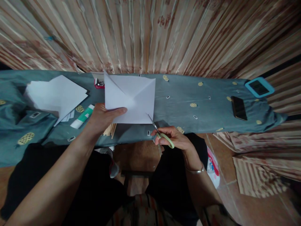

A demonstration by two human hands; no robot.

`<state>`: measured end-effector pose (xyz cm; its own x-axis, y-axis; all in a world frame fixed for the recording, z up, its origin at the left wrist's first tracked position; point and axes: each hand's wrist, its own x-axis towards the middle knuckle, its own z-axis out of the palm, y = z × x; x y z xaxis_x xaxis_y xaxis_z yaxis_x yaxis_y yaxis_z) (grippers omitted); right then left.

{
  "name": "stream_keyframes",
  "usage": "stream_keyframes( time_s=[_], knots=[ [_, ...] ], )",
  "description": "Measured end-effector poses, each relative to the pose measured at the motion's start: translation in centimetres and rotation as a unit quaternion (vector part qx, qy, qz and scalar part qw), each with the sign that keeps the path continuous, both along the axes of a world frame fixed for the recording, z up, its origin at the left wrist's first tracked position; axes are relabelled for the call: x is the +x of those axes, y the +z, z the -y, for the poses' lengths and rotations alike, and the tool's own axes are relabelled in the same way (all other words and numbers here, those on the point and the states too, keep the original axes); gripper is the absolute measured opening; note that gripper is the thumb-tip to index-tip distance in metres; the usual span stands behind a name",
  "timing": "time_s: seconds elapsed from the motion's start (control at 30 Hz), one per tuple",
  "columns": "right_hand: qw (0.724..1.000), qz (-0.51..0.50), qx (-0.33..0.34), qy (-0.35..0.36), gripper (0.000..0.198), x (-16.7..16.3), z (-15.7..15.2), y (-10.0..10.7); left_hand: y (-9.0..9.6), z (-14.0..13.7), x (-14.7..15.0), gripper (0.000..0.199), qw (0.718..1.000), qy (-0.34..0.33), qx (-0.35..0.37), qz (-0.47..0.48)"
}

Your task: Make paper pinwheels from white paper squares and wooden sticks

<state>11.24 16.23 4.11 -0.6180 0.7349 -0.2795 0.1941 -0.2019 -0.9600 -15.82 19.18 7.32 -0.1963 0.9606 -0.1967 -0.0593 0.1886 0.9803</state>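
Observation:
My left hand (105,114) grips a creased white sheet of paper (141,94) by its lower left edge, the thumb lying on top and the fingers hidden beneath. Diagonal folds run from the sheet's corners toward its middle. In my right hand (175,138) is a pair of scissors (166,140) with pale green handles. One blade lies over the paper near its lower right corner; whether the paper sits between the blades is hard to make out. Just below the sheet, a bundle of thin wooden sticks (110,129) pokes out.
Left of the paper lie a green and white glue stick or tube (82,116), a stack of white paper (57,95) and a small red box (99,83). A dark phone (239,108) and a blue-framed device (259,87) rest at the right on the grey-green cloth (181,110). Pleated curtains hang behind.

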Motion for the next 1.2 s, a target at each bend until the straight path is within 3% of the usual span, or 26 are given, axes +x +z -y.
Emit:
stream_keyframes(
  time_s=[0.57,1.0,1.2],
  knots=[
    [1.0,0.006,0.024,0.003,0.043,-0.03,0.0,0.17,-0.19,0.16,0.0,0.04,0.999,-0.024,0.014,-0.02],
    [1.0,0.015,0.005,0.022,0.038,-0.04,-0.11,0.26,0.21,0.33,0.04,0.039,0.999,-0.029,0.005,-0.022],
    [0.999,0.01,-0.032,0.02,0.045,0.12,-0.08,-0.12,-0.26,0.11,-0.37,0.044,0.999,-0.043,-0.001,-0.032]
  ],
)
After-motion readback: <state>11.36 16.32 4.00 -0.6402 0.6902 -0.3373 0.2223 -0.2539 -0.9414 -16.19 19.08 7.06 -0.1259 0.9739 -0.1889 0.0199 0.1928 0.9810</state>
